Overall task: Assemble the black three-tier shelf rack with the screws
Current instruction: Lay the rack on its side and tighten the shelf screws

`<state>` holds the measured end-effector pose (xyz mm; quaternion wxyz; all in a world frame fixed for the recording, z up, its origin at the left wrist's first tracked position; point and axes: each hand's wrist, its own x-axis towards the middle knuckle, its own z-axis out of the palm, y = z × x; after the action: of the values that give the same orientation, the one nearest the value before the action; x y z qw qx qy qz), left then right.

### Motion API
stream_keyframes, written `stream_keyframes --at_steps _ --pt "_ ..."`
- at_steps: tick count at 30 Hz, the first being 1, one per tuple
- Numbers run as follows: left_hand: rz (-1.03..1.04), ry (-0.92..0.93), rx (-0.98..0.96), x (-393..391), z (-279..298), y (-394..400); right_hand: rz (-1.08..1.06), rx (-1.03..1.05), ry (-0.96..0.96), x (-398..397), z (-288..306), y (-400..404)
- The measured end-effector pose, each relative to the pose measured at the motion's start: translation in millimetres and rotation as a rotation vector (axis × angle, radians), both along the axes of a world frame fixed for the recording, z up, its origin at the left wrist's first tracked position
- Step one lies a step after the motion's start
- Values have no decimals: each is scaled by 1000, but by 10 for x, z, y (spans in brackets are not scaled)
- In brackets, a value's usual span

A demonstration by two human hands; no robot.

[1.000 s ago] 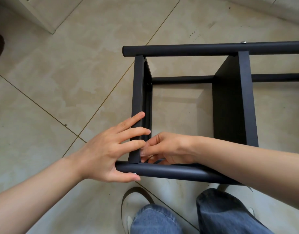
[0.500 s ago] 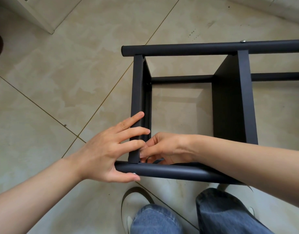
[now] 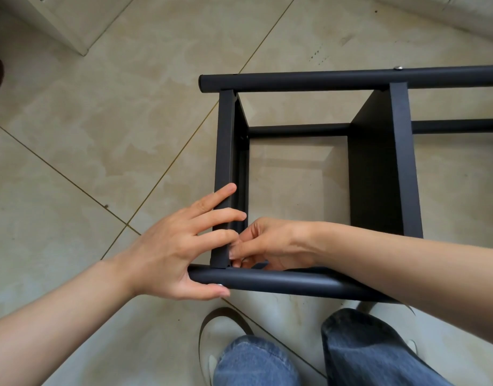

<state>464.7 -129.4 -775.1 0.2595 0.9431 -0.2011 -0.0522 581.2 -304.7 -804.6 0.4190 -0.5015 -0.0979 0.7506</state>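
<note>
Rack (image 3: pixel 401 162) lies on its side on the tile floor (image 3: pixel 100 135). Left hand (image 3: pixel 167 246) braces the corner: straight fingers across the end panel (image 3: pixel 224 162), thumb under the near tube (image 3: pixel 281 282). Right hand (image 3: pixel 270 243) just right of those fingertips, curled and pinching inside the joint; what it pinches is hidden.

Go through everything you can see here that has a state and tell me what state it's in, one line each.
Shelf rack: partly assembled, lying on its side on the floor.
Near tube: lying level, end shelf panel meeting it.
End shelf panel: on edge between the tubes.
Left hand: fingers straight on the panel, thumb under the tube.
Right hand: fingertips pinching at the corner joint; what they hold is hidden.
</note>
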Motion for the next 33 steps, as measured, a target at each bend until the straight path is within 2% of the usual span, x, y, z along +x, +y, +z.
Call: stream_keyframes --at_steps 22,28,33 --pt "-2 22 -7 10 7 -1 13 -23 24 1 -64 17" --pt "11 27 -11 15 12 -19 -8 -81 -34 -67 -51 47" --pt "13 30 -10 20 15 -20 17 -50 22 27 -2 -11"
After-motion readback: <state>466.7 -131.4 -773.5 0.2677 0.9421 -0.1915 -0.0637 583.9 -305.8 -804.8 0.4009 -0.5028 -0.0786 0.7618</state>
